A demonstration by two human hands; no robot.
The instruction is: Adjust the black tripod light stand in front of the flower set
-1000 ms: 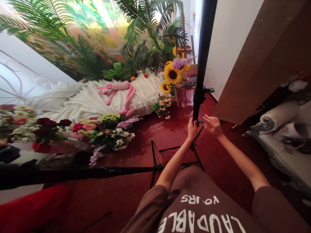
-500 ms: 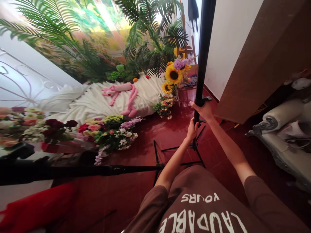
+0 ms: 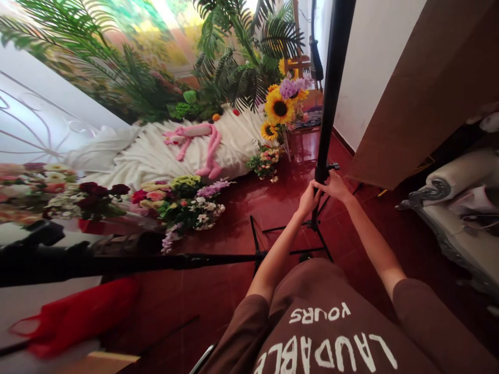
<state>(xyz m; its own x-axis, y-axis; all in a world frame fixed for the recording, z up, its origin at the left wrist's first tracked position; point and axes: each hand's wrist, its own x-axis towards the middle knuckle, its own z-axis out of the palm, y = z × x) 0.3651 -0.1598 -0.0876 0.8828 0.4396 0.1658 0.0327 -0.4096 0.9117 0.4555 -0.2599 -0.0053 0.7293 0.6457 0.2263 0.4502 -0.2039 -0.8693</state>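
left hand (image 3: 309, 200) and right hand (image 3: 337, 185) gripping a black tubular stand (image 3: 334, 88), second black stand (image 3: 152, 261) crossing near left, multicoloured flowers (image 3: 156, 196) beyond it, silver-trimmed cream sofa (image 3: 456, 179) at right

Light is strongest at eleven o'clock, where the backdrop (image 3: 167, 31) washes out in patches. Pale glints streak the glossy red floor (image 3: 302, 150) toward two o'clock; around four o'clock it sinks into deep shadow. Wide-angle stretching skews the edges, and the red bag (image 3: 86, 317) at eight o'clock is smeared with blur.
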